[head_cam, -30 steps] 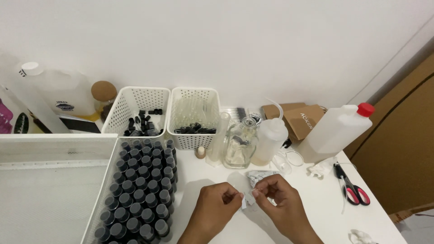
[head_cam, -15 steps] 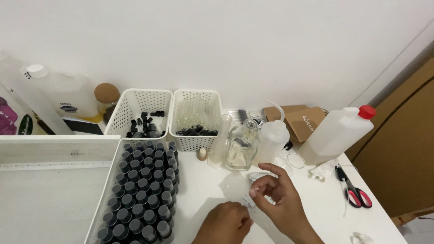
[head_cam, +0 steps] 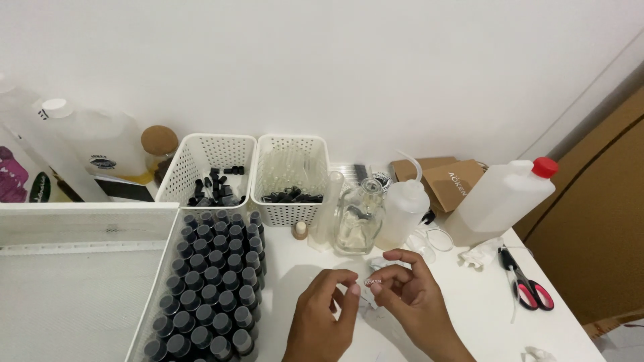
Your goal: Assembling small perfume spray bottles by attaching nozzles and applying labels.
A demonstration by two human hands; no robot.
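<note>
White tabletop (head_cam: 463, 315) against a plain white wall; brown cardboard panel at the right edge.

Item in hand: a very small pale, slightly glinting piece (head_cam: 371, 282), pinched between the fingertips of both hands, above the table just in front of the glass bottle (head_cam: 359, 218). Too small to make out its shape or kind.

Count:
- White perforated baskets: 2, side by side at the back. Left basket (head_cam: 211, 151) holds small black caps; right basket (head_cam: 290, 149) holds clear droppers with black ends.
- Tray (head_cam: 159, 288) of small dark bottles with black caps (head_cam: 211, 281): 1 tray, bottles in tight rows of about four across, lower rows cut off by the frame edge, total not countable.
- White lidded bin (head_cam: 80, 268): 1, left of the tray.
- White squeeze bottle with bent spout (head_cam: 402, 211): 1.
- White jug with red cap (head_cam: 500, 198): 1, leaning.
- Large translucent jug (head_cam: 94, 141): 1, back left, beside a cork-topped jar (head_cam: 159, 142).
- Red-handled scissors (head_cam: 526, 285): 1 pair, at the right.
- Small brown boxes (head_cam: 449, 177): 2.

Hands: left hand (head_cam: 322, 318) half curled, thumb and forefinger closed toward the piece. Right hand (head_cam: 412, 298) likewise curled, thumb and forefinger tips meeting on the piece, other fingers loosely bent. Fingertips of both hands nearly touching.
</note>
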